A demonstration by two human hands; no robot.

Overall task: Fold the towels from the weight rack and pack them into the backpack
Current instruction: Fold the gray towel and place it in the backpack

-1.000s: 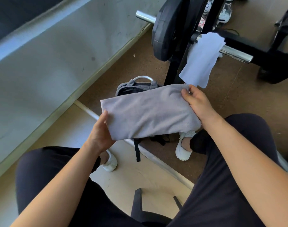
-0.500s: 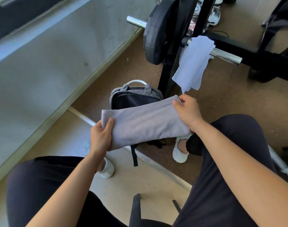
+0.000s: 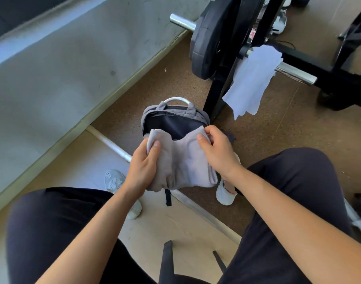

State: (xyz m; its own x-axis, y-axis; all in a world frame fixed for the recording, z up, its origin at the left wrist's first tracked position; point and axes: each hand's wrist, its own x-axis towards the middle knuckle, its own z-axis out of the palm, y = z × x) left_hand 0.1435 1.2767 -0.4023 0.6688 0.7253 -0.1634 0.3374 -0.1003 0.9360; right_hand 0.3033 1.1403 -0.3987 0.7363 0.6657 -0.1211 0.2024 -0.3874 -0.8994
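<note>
Because the backpack (image 3: pixel 151 113) stands open-mouthed on the floor at the centre of the frame, the person holds the folded grey towel (image 3: pixel 181 160) right at its opening, apparently to feed it in. The left hand (image 3: pixel 143 167) grips the towel's left edge, thumb on top. The right hand (image 3: pixel 218 152) pinches its upper right corner with curled fingers. A white towel (image 3: pixel 251 78) hangs unfolded over the rack's bar (image 3: pixel 294 73) at upper right.

backpack (image 3: pixel 175 123) lower half hidden behind grey towel (image 3: pixel 183 162), weight rack (image 3: pixel 216 95) cut off at top edge
</note>
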